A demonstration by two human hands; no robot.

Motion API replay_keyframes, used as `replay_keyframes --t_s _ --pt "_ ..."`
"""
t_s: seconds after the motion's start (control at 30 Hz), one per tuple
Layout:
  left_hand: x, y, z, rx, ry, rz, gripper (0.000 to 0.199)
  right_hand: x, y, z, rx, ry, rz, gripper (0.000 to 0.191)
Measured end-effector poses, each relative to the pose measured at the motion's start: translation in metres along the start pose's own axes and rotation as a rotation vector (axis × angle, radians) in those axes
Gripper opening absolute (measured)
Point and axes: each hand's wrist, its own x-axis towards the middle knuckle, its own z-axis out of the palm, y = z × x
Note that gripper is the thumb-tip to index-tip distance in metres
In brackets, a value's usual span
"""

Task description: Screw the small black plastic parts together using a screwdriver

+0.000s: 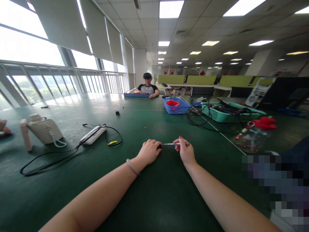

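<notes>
Near the middle of the green table (149, 193), my left hand (149, 151) has its fingers closed round a small black object (159, 147), mostly hidden by the fingers. To its right, my right hand (185, 150) pinches a thin metallic tool (172, 144) like a small screwdriver. The tool lies roughly level and its tip points left at the black object, close to it; whether they touch is too small to tell. A pale bracelet is round my left wrist.
On the left are a beige case (45, 129) and a white power bank (93, 134) with a black cable. Blue basket (177, 107), green basket (224, 114) and red-lidded jar (256, 135) stand right. A person sits opposite behind a blue tray (137, 95).
</notes>
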Motion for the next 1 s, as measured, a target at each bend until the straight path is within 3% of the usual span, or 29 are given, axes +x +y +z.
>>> replay_keyframes --t_s 1.0 --pt "0.0003 0.0012 -0.0015 -0.009 -0.020 -0.016 0.030 -0.0002 0.0001 -0.0001 0.017 0.003 -0.007 0.054"
